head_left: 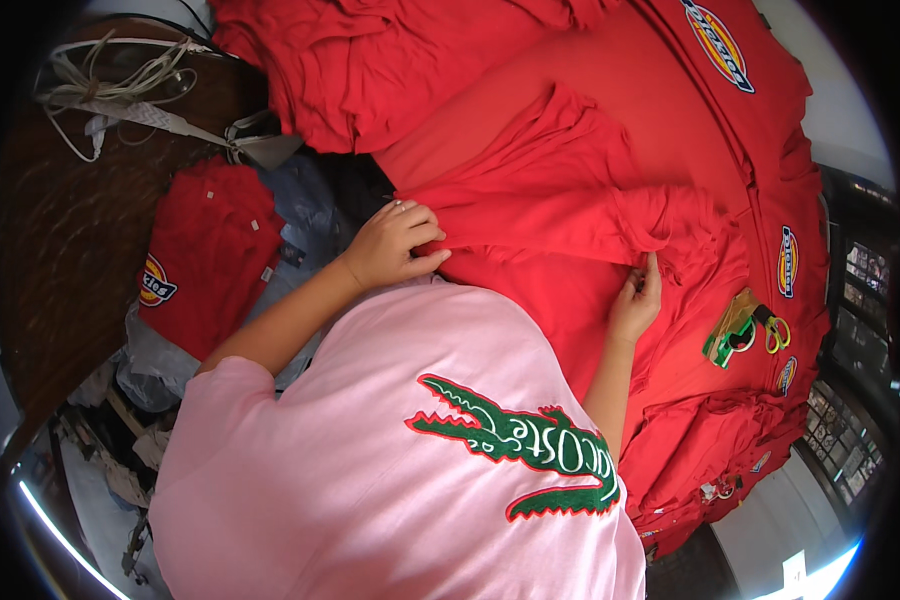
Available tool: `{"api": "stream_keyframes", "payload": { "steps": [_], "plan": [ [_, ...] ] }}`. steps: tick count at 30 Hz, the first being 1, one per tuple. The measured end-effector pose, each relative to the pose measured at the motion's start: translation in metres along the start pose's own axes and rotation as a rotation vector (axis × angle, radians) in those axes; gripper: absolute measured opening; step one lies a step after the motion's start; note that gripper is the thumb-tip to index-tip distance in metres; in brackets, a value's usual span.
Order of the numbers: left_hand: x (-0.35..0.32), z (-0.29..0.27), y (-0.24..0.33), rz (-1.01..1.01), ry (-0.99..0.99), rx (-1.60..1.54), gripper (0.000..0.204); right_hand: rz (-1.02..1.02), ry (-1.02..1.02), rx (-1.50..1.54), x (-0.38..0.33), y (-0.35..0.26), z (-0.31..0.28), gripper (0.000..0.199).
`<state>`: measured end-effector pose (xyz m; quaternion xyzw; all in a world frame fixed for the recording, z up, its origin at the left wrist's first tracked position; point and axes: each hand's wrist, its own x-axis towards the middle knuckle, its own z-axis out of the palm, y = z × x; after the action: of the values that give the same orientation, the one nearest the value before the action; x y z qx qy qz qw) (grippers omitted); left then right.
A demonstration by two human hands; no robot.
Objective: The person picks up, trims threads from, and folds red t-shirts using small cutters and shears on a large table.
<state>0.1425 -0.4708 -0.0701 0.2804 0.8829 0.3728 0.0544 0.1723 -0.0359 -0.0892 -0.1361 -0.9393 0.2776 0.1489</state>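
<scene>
A loose red garment lies bunched and stretched sideways over a larger spread of red cloth. Its left end is gripped by my left hand, whose fingers curl over the fabric; a ring shows on one finger. At the garment's right part, my right hand pinches the lower edge near a rolled fold, index finger pointing up. The tips of that pinch are partly hidden in the cloth.
Scissors with yellow handles and a green-and-gold packet lie on the red cloth at right. A rumpled red pile is at the far left. A folded red shirt rests on plastic bags; white cables lie beyond it.
</scene>
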Motion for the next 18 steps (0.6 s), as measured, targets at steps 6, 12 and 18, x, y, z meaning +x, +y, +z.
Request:
{"api": "stream_keyframes", "payload": {
  "steps": [6,12,18],
  "plan": [
    [0.059,0.029,0.030,0.182,-0.239,-0.042,0.079,-0.184,-0.062,0.193,0.057,-0.024,-0.037,0.029],
    [0.083,0.045,0.038,0.280,-0.384,0.029,0.079,-0.192,-0.131,0.261,0.139,-0.126,0.021,0.024],
    [0.087,0.062,0.009,0.063,-0.210,-0.537,0.032,-0.276,-0.188,0.041,0.162,-0.119,0.108,0.043]
  ]
}}
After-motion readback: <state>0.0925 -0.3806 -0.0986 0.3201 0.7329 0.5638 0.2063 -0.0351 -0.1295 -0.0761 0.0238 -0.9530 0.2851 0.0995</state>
